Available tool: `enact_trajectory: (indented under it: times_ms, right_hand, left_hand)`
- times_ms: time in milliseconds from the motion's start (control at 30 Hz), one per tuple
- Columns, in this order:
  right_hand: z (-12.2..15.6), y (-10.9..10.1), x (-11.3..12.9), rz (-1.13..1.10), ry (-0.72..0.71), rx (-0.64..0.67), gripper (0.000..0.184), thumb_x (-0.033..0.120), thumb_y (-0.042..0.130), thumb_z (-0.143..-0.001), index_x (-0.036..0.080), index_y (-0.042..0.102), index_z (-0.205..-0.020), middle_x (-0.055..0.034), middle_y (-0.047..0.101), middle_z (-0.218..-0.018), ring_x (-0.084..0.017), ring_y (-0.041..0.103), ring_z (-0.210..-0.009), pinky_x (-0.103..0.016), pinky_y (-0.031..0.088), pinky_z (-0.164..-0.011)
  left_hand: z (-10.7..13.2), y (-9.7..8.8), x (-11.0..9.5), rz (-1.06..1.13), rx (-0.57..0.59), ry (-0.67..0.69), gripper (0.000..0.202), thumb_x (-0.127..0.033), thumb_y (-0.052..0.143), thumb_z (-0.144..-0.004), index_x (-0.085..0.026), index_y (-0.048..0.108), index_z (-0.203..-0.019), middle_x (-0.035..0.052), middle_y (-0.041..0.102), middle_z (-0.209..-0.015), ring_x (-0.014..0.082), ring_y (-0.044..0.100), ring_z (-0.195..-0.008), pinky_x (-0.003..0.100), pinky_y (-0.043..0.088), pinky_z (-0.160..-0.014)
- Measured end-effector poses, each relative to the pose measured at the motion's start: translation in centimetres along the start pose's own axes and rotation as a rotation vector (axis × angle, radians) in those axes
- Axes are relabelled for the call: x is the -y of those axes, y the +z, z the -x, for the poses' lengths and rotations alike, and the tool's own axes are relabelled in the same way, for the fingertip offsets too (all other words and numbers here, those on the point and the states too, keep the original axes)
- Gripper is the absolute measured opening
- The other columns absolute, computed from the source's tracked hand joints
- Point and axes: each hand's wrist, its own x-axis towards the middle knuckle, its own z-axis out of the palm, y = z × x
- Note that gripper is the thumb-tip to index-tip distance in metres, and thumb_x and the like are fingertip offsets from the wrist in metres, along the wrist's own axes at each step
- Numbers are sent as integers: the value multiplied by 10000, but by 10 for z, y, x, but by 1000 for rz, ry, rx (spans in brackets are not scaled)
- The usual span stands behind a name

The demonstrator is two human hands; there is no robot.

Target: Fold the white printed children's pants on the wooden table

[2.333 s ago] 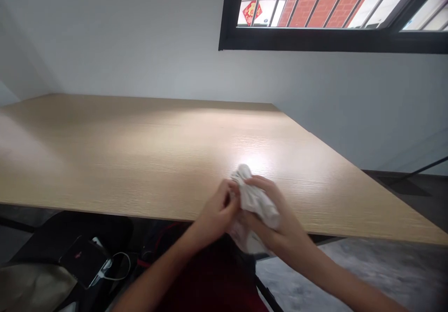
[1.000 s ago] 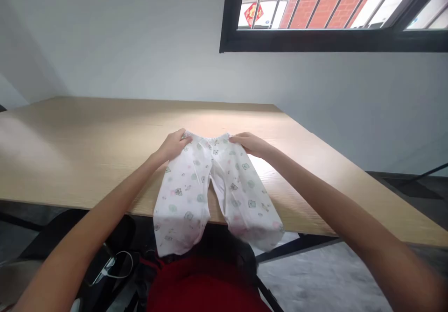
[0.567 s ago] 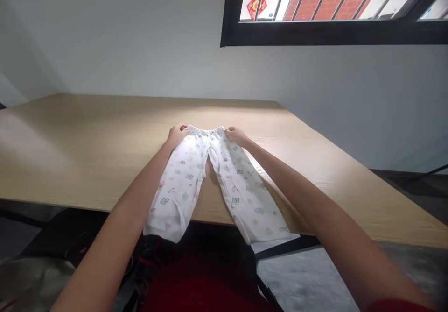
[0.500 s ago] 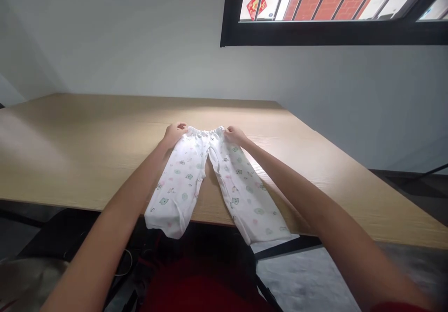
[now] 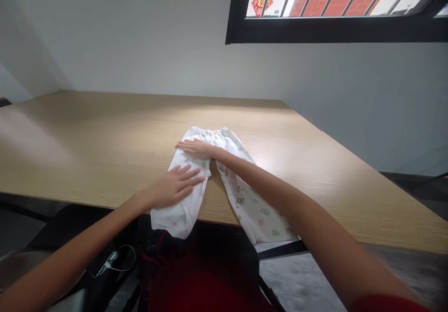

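A small pair of white printed trousers (image 5: 245, 195) lies spread on the wooden table (image 5: 87, 139), waistband away from me, both leg ends hanging over the near edge. My left hand (image 5: 173, 187) lies flat with fingers stretched out on the left leg. Reaching across the garment, my right hand (image 5: 196, 148) rests flat just below the waistband on the left side, fingers pointing left. Neither hand grips the cloth.
A dark phone with a white cable (image 5: 114, 258) lies on a bag under the table at lower left. A black-framed barred window (image 5: 336, 27) is set in the grey wall behind. The table's right edge drops to a grey floor (image 5: 315, 284).
A bunched cloth was opened into trousers and laid out. Both hands have since left the waistband corners; now they press flat on the left leg and upper part.
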Motion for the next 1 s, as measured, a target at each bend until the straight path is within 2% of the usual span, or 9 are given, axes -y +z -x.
enact_trajectory:
  times_ms: [167, 300, 400, 533, 633, 700, 833, 900, 1000]
  right_hand:
    - [-31, -6, -31, 50, 154, -51, 448, 267, 321, -923, 139, 360, -1350, -53, 275, -1413, -229, 214, -1307, -388, 162, -1077]
    - [-15, -21, -22, -208, 205, -53, 416, 349, 339, -927, 194, 461, -1293, -26, 365, -1367, -237, 313, -1262, -372, 240, -1059]
    - [28, -38, -11, -410, 277, -141, 395, 398, 389, -912, 276, 478, -1278, 10, 386, -1350, -247, 365, -1226, -412, 290, -1033]
    - [99, -56, -2, -564, 247, -276, 358, 334, 438, -894, 310, 503, -1246, 40, 396, -1343, -217, 328, -1254, -413, 248, -1062]
    - [132, -55, -8, -730, 292, -284, 346, 289, 454, -877, 266, 539, -1211, -6, 487, -1268, -209, 431, -1179, -405, 318, -1024]
    - [138, -47, -19, -838, 315, -306, 351, 262, 465, -855, 225, 552, -1193, -39, 543, -1203, -198, 496, -1111, -385, 365, -991]
    - [129, -31, -43, -883, 321, -445, 328, 216, 461, -815, 149, 591, -1108, -74, 600, -1101, -178, 548, -1033, -350, 392, -965]
    - [125, -28, -49, -838, 354, -484, 311, 210, 447, -813, 146, 605, -1074, -74, 604, -1088, -170, 549, -1027, -338, 396, -958]
    - [123, -29, -49, -669, 408, -514, 310, 197, 423, -809, 160, 620, -1046, -59, 596, -1105, -167, 537, -1038, -337, 379, -965]
  left_hand:
    - [74, 12, -54, -36, 25, -57, 481, -340, 317, -926, -356, 164, -1382, -57, 254, -1427, 175, 215, -1330, 387, 185, -1104]
    - [89, 2, -68, 67, -17, -163, 375, -310, 290, -933, -350, 405, -1288, -59, 448, -1325, 165, 405, -1232, 346, 319, -1044]
    - [51, -19, -66, 177, -89, -168, 361, -328, 270, -934, -278, 528, -1182, -21, 569, -1199, 159, 515, -1105, 301, 412, -942]
    - [-52, -37, -66, 247, -138, 65, 387, -335, 282, -922, -202, 481, -1226, 21, 485, -1296, 159, 424, -1197, 301, 327, -1018]
    - [-123, -22, -74, 218, 49, 62, 450, -330, 239, -918, -123, 407, -1280, 101, 454, -1314, 204, 429, -1194, 351, 348, -993]
    - [-143, -2, -85, 198, 129, 37, 525, -382, 248, -909, -64, 332, -1319, 168, 370, -1362, 263, 361, -1247, 418, 319, -1007]
    - [-109, 37, -121, 214, 127, 106, 655, -506, 237, -892, -107, 130, -1400, 170, 152, -1454, 302, 103, -1344, 511, 156, -1067]
    - [-77, 52, -144, 228, 65, 159, 667, -547, 270, -874, -190, 95, -1410, 139, 175, -1456, 291, 140, -1341, 495, 192, -1065]
    - [-50, 72, -174, 136, -124, 105, 720, -514, 451, -822, -203, 150, -1397, 141, 384, -1342, 298, 367, -1224, 458, 327, -998]
